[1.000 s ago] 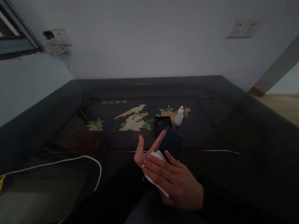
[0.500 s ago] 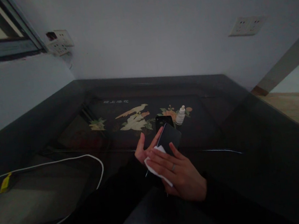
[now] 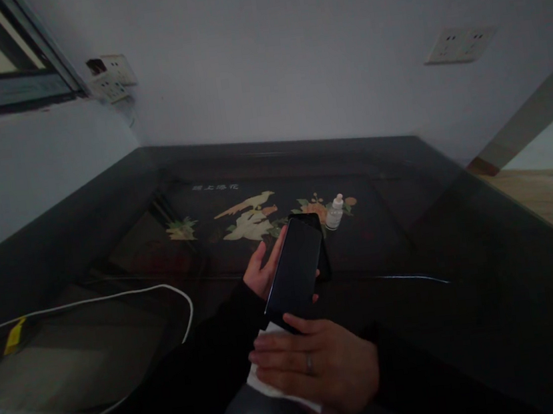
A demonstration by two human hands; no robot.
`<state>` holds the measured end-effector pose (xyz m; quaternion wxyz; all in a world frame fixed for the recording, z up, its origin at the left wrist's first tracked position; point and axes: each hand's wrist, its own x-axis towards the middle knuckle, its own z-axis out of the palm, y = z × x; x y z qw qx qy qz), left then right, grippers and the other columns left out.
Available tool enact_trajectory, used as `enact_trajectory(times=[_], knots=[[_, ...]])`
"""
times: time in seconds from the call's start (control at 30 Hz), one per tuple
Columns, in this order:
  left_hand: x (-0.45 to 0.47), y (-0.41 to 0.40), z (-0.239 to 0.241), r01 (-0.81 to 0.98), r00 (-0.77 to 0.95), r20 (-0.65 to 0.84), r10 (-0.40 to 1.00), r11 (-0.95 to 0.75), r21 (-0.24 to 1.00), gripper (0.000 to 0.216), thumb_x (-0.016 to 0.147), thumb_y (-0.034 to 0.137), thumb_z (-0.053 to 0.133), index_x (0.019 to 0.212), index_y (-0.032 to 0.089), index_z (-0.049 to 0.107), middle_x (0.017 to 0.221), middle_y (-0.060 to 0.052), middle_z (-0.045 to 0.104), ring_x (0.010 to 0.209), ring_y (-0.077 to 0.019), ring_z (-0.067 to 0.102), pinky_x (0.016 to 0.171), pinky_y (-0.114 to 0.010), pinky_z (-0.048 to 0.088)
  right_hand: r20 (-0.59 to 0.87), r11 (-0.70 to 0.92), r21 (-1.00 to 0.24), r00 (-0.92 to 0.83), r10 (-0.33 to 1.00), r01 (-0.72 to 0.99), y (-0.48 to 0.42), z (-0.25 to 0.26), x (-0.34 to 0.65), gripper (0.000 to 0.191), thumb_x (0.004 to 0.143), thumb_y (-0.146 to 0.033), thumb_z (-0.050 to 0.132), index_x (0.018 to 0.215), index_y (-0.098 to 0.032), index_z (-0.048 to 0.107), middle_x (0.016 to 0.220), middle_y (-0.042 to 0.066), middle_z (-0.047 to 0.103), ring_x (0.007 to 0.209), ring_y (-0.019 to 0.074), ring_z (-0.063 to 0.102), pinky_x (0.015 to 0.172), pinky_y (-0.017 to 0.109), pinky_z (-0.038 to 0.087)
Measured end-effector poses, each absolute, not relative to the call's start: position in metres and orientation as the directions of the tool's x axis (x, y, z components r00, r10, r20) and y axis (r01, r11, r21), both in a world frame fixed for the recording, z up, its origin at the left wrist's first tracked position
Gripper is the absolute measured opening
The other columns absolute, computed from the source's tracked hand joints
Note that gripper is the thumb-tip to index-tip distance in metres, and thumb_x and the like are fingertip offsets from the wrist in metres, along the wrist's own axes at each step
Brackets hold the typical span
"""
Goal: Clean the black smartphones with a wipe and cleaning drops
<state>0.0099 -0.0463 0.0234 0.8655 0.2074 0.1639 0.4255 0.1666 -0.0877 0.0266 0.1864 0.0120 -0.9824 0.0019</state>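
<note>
A dark smartphone [image 3: 295, 268] is tilted above the table, screen toward me. My left hand [image 3: 263, 270] holds it from behind, thumb along its left edge and fingertips showing at its right edge. Below the phone's lower end, my right hand [image 3: 321, 366] presses a folded white tissue [image 3: 264, 386] under its flattened fingers, and a ring shows on one finger. Partly hidden behind the phone, a black phone case or second phone [image 3: 314, 218] lies on the table. Just right of it stands a small clear dropper bottle [image 3: 334, 213] with a white label.
The glossy black table [image 3: 385, 234] bears a bird-and-flower inlay [image 3: 251, 223]. A white cable [image 3: 116, 295] with a yellow tag [image 3: 15, 336] curves across the left side. Wall sockets [image 3: 461, 44] are set in the white wall behind, with a window at upper left.
My right hand has slid down toward me with the tissue, off the phone's screen. The phone's screen is now largely uncovered, and my left hand still holds it.
</note>
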Motion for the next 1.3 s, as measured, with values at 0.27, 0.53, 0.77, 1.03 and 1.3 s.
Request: enact_trajectory(times=[0.27,0.53,0.77,1.03,1.3], knots=[[0.021,-0.048,0.022,-0.791,0.43,-0.117,0.895,0.436,0.429,0.055,0.088,0.044,0.022,0.139,0.023,0.02,0.137,-0.003,0.039,0.125,-0.0194,0.036,0.104,-0.033,0.021,0.73,0.77,-0.499,-0.286,0.621,0.399,-0.07,0.039,0.193,0.046,0.087,-0.012,0.024,0.13,-0.021,0.038,0.135,0.004,0.041,0.124,0.0216,0.038,0.106,0.053,0.019],[0.023,-0.051,0.013,-0.779,0.511,-0.145,0.847,0.528,0.337,0.058,0.086,0.051,0.026,0.138,0.029,0.018,0.087,-0.005,0.067,0.074,-0.0161,0.064,0.09,-0.035,0.036,0.478,0.896,-0.129,-0.765,0.431,0.424,-0.073,0.026,0.167,0.049,0.083,-0.012,0.036,0.132,-0.01,0.033,0.138,0.008,0.037,0.132,0.0191,0.022,0.109,0.047,0.014],[0.014,-0.041,0.013,-0.782,0.522,-0.247,0.817,0.573,0.245,0.057,0.084,0.059,0.017,0.136,0.038,0.017,0.127,-0.005,0.05,0.072,-0.014,0.062,0.077,-0.032,0.041,0.36,0.962,0.001,-0.897,0.255,0.274,-0.077,0.023,0.162,0.052,0.083,-0.023,0.04,0.134,-0.012,0.032,0.141,0.005,0.031,0.133,0.0188,0.018,0.11,0.044,0.009],[-0.001,-0.038,0.01,-0.772,0.524,-0.195,0.829,0.559,0.304,0.069,0.081,0.061,0.022,0.138,0.022,0.022,0.111,-0.011,0.059,0.056,-0.0134,0.055,0.072,-0.034,0.044,0.44,0.975,0.063,-0.883,0.166,0.215,-0.06,0.029,0.191,0.049,0.08,-0.019,0.04,0.128,-0.01,0.041,0.133,0.006,0.043,0.129,0.0187,0.028,0.109,0.044,0.012],[0.001,-0.036,0.017,-0.803,0.483,-0.225,0.846,0.531,0.27,0.07,0.085,0.057,0.014,0.139,0.013,0.018,0.116,-0.015,0.057,0.097,-0.0244,0.058,0.089,-0.038,0.037,0.383,0.971,0.057,-0.903,0.195,0.233,-0.061,0.028,0.182,0.05,0.081,-0.021,0.042,0.13,-0.01,0.038,0.136,0.006,0.039,0.13,0.019,0.025,0.109,0.044,0.012]])
